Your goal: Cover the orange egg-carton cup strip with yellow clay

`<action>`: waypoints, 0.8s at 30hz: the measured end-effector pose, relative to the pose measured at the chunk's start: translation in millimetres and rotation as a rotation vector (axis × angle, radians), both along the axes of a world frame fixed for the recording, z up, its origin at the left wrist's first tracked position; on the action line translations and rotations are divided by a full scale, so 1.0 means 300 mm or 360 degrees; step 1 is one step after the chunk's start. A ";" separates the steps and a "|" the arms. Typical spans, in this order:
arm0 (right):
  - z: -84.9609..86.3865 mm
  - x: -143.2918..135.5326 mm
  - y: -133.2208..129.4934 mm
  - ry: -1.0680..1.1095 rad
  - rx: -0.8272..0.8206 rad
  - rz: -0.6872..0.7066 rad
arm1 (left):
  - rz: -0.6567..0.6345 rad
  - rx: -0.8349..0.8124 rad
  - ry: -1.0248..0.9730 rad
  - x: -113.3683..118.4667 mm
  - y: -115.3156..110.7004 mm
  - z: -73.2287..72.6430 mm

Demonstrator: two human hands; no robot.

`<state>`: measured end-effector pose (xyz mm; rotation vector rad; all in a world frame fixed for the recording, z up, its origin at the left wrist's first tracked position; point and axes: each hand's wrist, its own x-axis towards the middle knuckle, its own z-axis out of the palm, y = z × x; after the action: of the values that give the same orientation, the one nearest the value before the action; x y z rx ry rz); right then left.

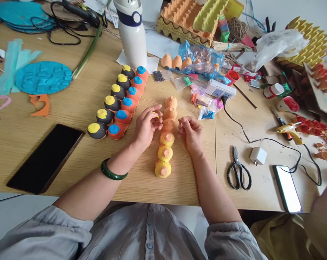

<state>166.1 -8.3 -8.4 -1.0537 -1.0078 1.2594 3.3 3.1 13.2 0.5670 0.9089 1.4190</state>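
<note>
Left hand (pixel 147 126): curled, small yellow clay-like bit (pixel 156 115) at its fingertips | Right hand (pixel 192 133): pinched narrow, contents unclear | Bumpy orange-and-yellow egg-carton strip (pixel 166 140): right between them | Technique: thin, even dabs, edges smoothed down, should sit best

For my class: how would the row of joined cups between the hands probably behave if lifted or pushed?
The row of joined cups looks like moulded egg-carton pulp, so it is probably light for its size. Narrowed between cups, it may flex there if lifted by one end. Lying dome-up, it would likely slide rather than roll.
</note>
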 end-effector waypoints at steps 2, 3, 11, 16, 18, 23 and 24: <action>-0.001 -0.002 -0.006 -0.0063 -0.0008 0.0042 | -0.0054 -0.0091 0.0032 -0.005 0.002 0.004; 0.000 -0.004 -0.009 -0.0090 -0.0016 0.0073 | -0.0074 -0.0124 0.0074 -0.008 0.003 0.005; 0.001 -0.006 -0.013 -0.0130 -0.0034 0.0085 | -0.0151 -0.0064 0.0323 -0.006 -0.012 -0.005; 0.001 0.000 -0.021 -0.0149 -0.0041 0.0113 | -0.0173 -0.0041 0.0286 -0.005 -0.015 -0.012; 0.006 0.000 -0.025 -0.0136 -0.0043 0.0122 | -0.0146 -0.0019 0.0289 -0.008 -0.012 -0.013; 0.015 -0.002 -0.029 -0.0164 -0.0056 0.0182 | -0.0144 -0.0055 0.0336 -0.029 0.000 0.000; 0.015 -0.001 -0.028 -0.0171 -0.0060 0.0189 | -0.0191 -0.0073 0.0383 -0.034 0.003 0.006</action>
<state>165.7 -16.8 -3.9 -1.1139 -1.1466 1.3334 -6.9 3.9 15.0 0.7566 1.0767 1.2358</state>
